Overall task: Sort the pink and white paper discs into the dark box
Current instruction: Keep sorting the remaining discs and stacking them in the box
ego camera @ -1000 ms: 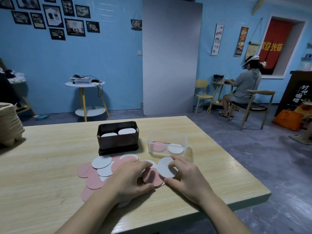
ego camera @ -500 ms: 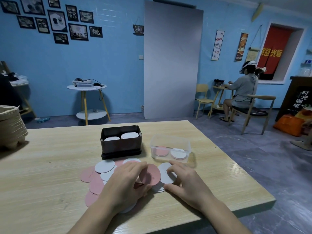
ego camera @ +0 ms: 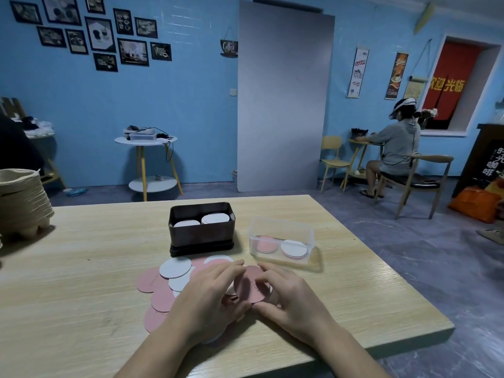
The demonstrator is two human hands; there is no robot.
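**Pink disc pinched in both hands**

We pinch one pink disc (ego camera: 252,285), tilted up, between our left hand (ego camera: 210,298) and right hand (ego camera: 294,298). It sits over the pile of discs (ego camera: 175,267) on the table (ego camera: 81,268), near the dark box (ego camera: 201,236).

Egg-carton stack (ego camera: 23,203) sits far L on wooden table (ego camera: 81,282). Person (ego camera: 395,148) seated back R. Round side table (ego camera: 163,184) by blue wall (ego camera: 191,105).

blue walls (ego camera: 177,105), grey floor (ego camera: 409,255)
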